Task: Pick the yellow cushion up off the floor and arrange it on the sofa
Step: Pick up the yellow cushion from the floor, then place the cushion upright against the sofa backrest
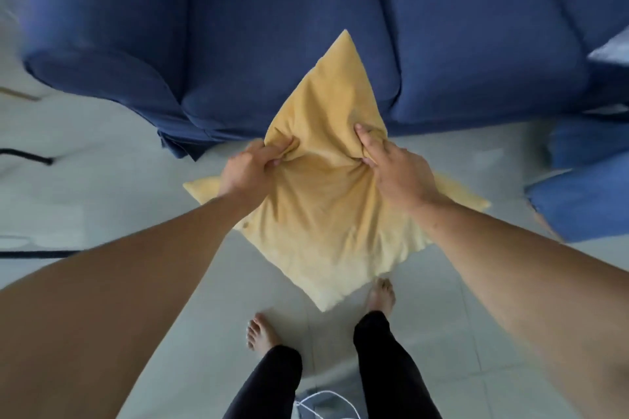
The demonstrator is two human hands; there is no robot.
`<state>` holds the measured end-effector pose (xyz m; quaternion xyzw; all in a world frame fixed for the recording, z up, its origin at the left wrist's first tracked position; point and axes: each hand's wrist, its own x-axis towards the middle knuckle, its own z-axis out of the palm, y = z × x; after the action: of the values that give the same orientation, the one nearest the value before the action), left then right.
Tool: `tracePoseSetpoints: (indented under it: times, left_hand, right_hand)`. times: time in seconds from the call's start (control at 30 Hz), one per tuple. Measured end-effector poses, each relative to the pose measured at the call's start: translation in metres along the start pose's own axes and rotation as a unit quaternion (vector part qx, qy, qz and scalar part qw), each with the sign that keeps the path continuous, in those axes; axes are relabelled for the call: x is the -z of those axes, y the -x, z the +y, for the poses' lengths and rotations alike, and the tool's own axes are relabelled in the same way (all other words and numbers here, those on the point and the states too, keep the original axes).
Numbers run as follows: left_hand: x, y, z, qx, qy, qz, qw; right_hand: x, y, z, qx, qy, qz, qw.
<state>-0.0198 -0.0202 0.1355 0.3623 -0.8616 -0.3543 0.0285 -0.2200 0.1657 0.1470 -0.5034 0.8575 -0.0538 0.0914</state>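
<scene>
The yellow cushion (320, 214) hangs in the air in front of the person, turned like a diamond with one corner pointing up toward the sofa and the opposite corner pointing down between the person's bare feet. It is clear of the tiled floor (102, 180) and its top corner overlaps the front edge of the blue sofa (272, 10) in the view, though whether it touches the seat cannot be told. The left hand (250, 170) is closed on a bunch of the cushion's fabric on its left side, the cloth puckering out between thumb and fingers. The right hand (391, 173) grips the fabric on the right side, the index finger stretched along the cloth while the other fingers pinch a fold beneath it. Deep creases run across the cover between the two grips, and the lower half sags loosely. Both forearms are bare and reach forward from the bottom corners of the view. The sofa fills the top of the frame, with two seat cushions side by side and a rounded armrest (95, 78) at the left. The person stands on the pale floor in dark leggings, the left foot (260, 333) set back and the right foot (381, 296) partly under the cushion's lowest corner. A blue fabric item (585, 197), blurred, lies at the right edge near the sofa.
</scene>
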Motion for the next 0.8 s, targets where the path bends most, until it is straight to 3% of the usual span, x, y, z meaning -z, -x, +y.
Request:
tracePoseSetpoints:
  times: [0.2,0.37,0.8]
  left_hand:
    - [0.161,-0.018,0.093,-0.120,-0.016,0.087,0.989]
    - [0.259,-0.068,0.150,-0.176,-0.064,0.140,0.972]
    - [0.358,-0.308,0.214,-0.189,-0.118,0.179,0.958]
  right_hand:
    - [0.157,-0.034,-0.039,-0.002,0.032,0.127,0.991]
    - [0.243,-0.092,-0.056,-0.028,0.005,0.179,0.983]
    - [0.304,-0.331,-0.009,-0.058,-0.095,0.174,0.979]
